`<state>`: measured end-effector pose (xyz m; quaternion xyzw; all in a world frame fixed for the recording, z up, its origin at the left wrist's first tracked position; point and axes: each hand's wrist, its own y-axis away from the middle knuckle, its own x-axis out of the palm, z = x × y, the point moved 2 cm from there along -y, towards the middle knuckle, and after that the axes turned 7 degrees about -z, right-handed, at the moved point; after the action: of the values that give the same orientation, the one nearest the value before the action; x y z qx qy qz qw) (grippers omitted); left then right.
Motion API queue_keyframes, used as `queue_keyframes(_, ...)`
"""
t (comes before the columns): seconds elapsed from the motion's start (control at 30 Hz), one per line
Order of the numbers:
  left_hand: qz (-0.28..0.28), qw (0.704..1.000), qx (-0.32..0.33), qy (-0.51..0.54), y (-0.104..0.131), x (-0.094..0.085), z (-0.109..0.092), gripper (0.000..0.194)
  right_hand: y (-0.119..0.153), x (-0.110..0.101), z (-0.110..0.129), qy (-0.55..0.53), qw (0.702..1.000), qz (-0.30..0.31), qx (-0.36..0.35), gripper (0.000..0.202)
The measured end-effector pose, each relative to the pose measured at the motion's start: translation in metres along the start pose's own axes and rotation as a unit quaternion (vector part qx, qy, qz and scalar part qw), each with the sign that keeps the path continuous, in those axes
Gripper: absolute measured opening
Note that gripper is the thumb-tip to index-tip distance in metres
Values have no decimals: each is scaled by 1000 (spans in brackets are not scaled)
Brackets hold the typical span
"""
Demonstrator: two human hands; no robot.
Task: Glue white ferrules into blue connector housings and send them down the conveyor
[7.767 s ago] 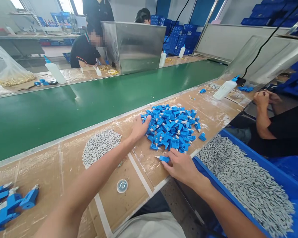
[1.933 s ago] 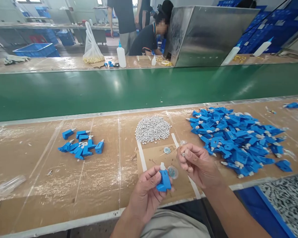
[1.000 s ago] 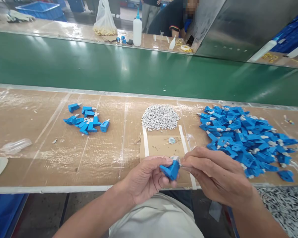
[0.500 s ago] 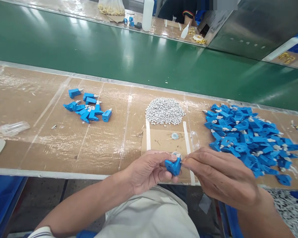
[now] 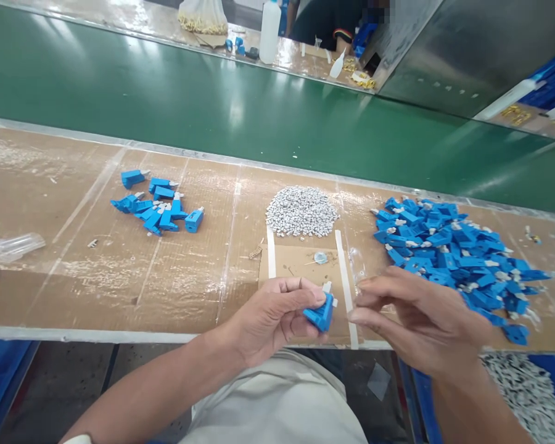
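Observation:
In my left hand (image 5: 277, 314) is a blue plastic part (image 5: 320, 314), pinched between thumb and fingers. White bits stick out at its top and right side. My right hand (image 5: 411, 314) hovers just right of it, thumb and fingertips apart, with nothing seen between them. Beyond the hands lies a heap of small white-grey pieces (image 5: 301, 211). To the right is a large pile of blue parts with white bits (image 5: 444, 246). A smaller group of similar blue parts (image 5: 166, 206) lies to the left.
A small clear round dish (image 5: 320, 258) rests on a taped cardboard piece (image 5: 291, 265). Clear plastic tubes (image 5: 13, 246) lie far left. Behind the table runs a green belt (image 5: 189, 105); a person (image 5: 319, 28) is beyond it. A bin of grey-white pieces (image 5: 522, 388) stands lower right.
My right hand has drawn back to the right from the blue part, and its fingers have parted. The left hand still holds the part, now turned slightly.

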<state>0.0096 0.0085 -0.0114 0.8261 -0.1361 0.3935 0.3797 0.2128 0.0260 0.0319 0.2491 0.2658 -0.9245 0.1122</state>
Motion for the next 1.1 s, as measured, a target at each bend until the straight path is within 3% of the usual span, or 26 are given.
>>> queue_keyframes(0.07,-2,1000,27,-15,0,2,-1,23,10,10,-7,-117,982,-38,143,33)
queue_keyframes(0.13,-2,998,50,-32,-1,5,-1,24,19,24,-13,-245,934,-24,260,29)
queue_keyframes(0.23,1,996,73,-54,-1,9,1,26,28,42,-17,-377,863,8,336,40)
queue_keyframes(0.3,-6,994,87,-66,0,11,2,29,31,49,-19,-407,842,-1,355,43)
queue_keyframes(0.5,-11,986,132,-100,4,16,3,30,34,53,-18,-458,816,-26,352,35)
queue_keyframes(0.7,-4,974,172,-147,9,23,3,23,26,57,-14,-469,813,-34,345,29)
queue_keyframes(0.8,-63,946,232,-216,21,14,-10,21,29,49,-14,-464,815,2,347,43)
queue_keyframes(0.87,-164,878,325,-311,35,-9,-31,16,37,33,-19,-425,828,0,365,51)
queue_keyframes(0.9,-223,815,381,-374,45,-24,-45,15,42,22,-24,-383,841,-24,381,50)
queue_keyframes(0.93,-277,732,431,-450,54,-41,-60,16,47,9,-30,-329,857,-63,391,43)
queue_keyframes(0.97,-319,630,474,-525,62,-59,-75,17,50,-4,-37,-271,874,-97,392,38)
queue_keyframes(1.03,-363,427,519,-645,71,-94,-102,18,50,-27,-51,-145,907,-121,377,33)
queue_keyframes(1.07,-363,338,533,-686,70,-109,-112,20,45,-38,-59,-85,921,-124,360,33)
queue_keyframes(1.1,-362,276,542,-706,67,-120,-119,21,38,-48,-66,-20,932,-124,339,34)
